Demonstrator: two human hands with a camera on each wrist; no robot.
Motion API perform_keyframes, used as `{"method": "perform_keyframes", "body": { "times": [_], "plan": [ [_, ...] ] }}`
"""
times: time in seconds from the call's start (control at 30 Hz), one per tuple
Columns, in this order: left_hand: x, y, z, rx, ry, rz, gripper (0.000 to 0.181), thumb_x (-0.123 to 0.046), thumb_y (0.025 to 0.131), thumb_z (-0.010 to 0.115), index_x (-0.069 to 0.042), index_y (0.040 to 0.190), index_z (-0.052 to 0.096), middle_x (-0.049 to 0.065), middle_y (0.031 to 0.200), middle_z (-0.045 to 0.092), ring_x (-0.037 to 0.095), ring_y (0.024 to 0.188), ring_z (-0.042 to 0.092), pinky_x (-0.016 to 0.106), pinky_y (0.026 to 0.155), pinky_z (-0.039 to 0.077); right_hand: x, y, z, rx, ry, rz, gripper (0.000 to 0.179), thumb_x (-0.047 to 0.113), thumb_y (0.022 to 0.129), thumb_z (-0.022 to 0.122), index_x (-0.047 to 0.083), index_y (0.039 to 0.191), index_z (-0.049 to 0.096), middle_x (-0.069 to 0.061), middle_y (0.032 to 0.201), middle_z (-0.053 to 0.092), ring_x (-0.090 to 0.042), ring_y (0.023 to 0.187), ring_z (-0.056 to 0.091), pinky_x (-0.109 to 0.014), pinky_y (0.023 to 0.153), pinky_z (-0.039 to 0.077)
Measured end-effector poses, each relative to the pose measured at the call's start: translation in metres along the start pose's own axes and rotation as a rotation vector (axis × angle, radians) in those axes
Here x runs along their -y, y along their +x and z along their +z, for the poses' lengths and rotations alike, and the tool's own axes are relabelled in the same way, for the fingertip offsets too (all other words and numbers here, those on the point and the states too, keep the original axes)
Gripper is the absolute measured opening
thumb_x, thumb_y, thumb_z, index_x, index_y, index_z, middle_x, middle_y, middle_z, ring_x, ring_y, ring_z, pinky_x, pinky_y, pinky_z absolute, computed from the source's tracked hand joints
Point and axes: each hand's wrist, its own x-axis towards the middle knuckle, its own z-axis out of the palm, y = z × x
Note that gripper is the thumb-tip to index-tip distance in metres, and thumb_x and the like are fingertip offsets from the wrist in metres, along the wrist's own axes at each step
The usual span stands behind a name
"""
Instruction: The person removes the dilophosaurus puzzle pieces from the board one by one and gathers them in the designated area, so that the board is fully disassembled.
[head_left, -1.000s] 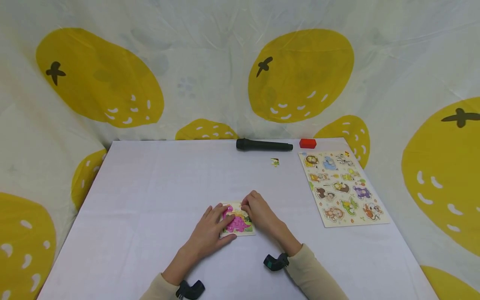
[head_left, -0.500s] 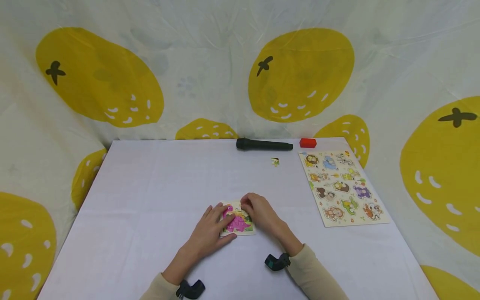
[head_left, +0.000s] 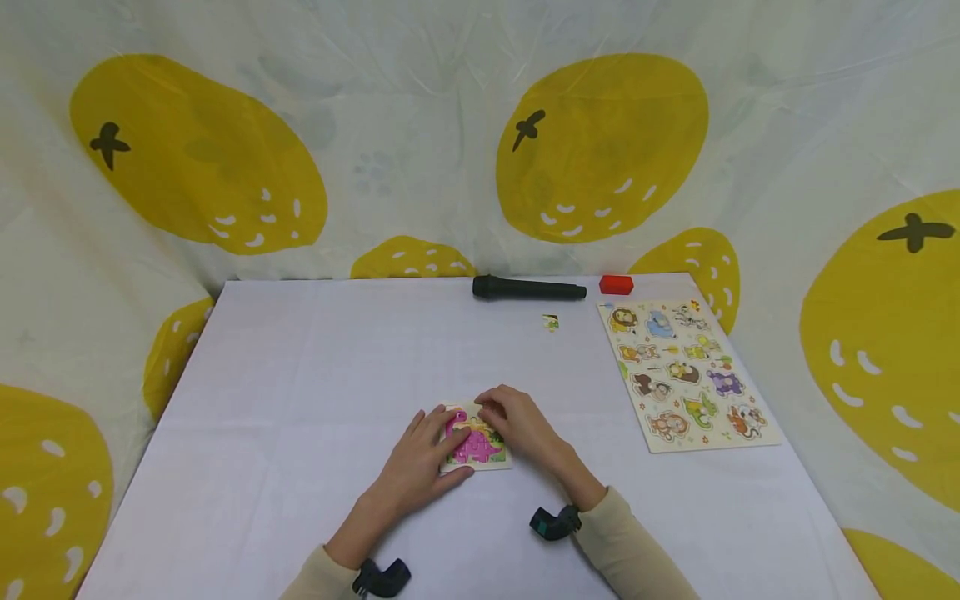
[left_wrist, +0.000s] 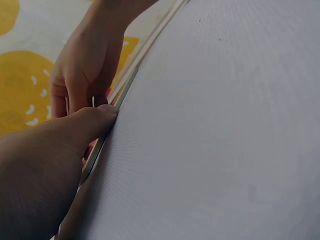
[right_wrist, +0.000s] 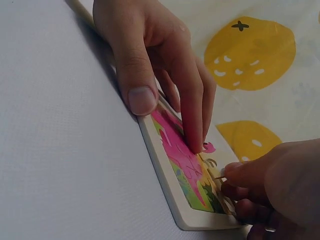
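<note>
Right wrist view: the right hand (right_wrist: 292, 182) pinches what looks like a thin piece (right_wrist: 220, 177) over the puzzle's (right_wrist: 175, 147) far right part; the left hand (head_left: 422, 458), fingers apart, presses its left side. Fitting seems in hand, calling for alignment, then a press. Pink-dinosaured, pale-framed, the puzzle lies flat, near-middle on the surface (head_left: 337, 358).

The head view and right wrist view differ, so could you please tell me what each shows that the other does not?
Only the head view shows the black cylindrical object, the red rectangular block, the loose green and cream puzzle piece and the cream board of animal pictures.

Only the right wrist view makes out the thumbnail of the left hand and a thin tan edge, likely a puzzle piece, pinched by the right hand.

Both show the hands, the pale-framed pink dinosaur puzzle board, the white tablecloth and the yellow-printed curtain.
</note>
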Motion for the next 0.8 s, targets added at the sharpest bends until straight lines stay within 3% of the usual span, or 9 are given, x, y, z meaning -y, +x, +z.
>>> {"method": "perform_keyframes", "body": {
  "times": [0.27,0.8],
  "plan": [
    [-0.001,0.000,-0.002,0.028,0.002,-0.019,0.060,-0.055,0.089,0.068,-0.020,0.138,0.062,0.010,0.148,0.050,0.033,0.145,0.042,0.055,0.119,0.034,-0.005,0.003,0.001,0.004,0.076,0.050,0.019,0.018,0.097,0.067,0.013,0.114,0.071,0.004,0.096,0.070,-0.008,0.079,0.056,-0.020,0.073,0.050],
    [-0.002,0.000,-0.003,0.047,-0.004,-0.037,0.060,-0.055,0.089,0.067,-0.020,0.138,0.062,0.009,0.150,0.049,0.032,0.145,0.041,0.054,0.120,0.032,-0.016,0.019,-0.010,-0.095,0.164,0.149,0.017,0.023,0.096,0.068,0.015,0.110,0.071,0.005,0.084,0.067,-0.009,0.073,0.060,-0.021,0.068,0.049]
  ]
}}
